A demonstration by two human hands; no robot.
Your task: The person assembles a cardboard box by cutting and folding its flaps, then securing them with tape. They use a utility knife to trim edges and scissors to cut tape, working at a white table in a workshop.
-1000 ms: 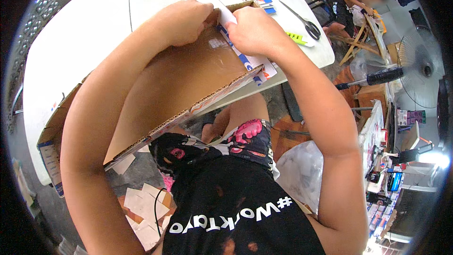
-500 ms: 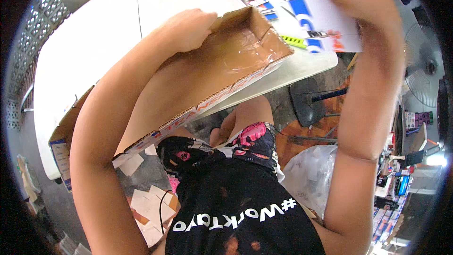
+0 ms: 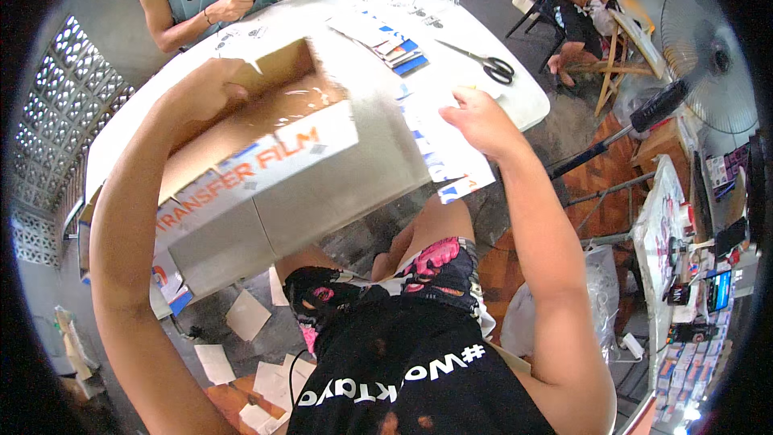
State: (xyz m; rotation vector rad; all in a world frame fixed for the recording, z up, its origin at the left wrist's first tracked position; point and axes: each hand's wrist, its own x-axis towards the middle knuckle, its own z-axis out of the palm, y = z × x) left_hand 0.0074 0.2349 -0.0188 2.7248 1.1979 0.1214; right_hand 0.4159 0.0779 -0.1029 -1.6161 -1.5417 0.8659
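A long, open cardboard box, brown inside with a white, orange-lettered side, is tilted across the near left of the table. My left hand grips its far wall, the thumb on the inner side. Clear tape or film glints inside the box's right end. Over the table right of the box is my right hand, thumb and forefinger apart, nothing visible between them; its other fingers are partly hidden. Just below that hand a white card with blue print reaches past the table's near edge, blurred.
Black-handled scissors and a stack of printed cards lie on the white table. A co-worker handles something dark at the far left. A standing fan is at right. Cardboard scraps litter the floor.
The box has shifted left and turned its printed side into view, my left hand still on it. My right hand has come down and nearer, and the white card is now below it.
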